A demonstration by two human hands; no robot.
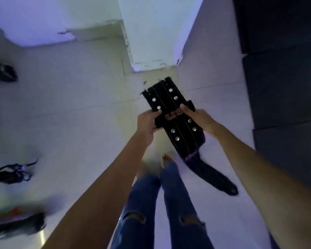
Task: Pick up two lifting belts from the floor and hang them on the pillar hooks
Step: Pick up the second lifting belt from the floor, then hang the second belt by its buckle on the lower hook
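Two black leather lifting belts [171,112] with silver rivets are held together, stacked, in front of me above the floor. My left hand [147,123] grips their left edge and my right hand [196,117] grips the right edge near the buckle. One belt's long tail [210,175] hangs down to the right of my legs. The white pillar [154,33] rises just beyond the belts; no hooks show on the part in view.
Pale tiled floor [70,105] all around. Dark mats or equipment [284,87] line the right side. Black gear lies at the left: an object [2,71], straps [11,173] and a blurred item [18,223]. My legs in jeans [162,203] stand below.
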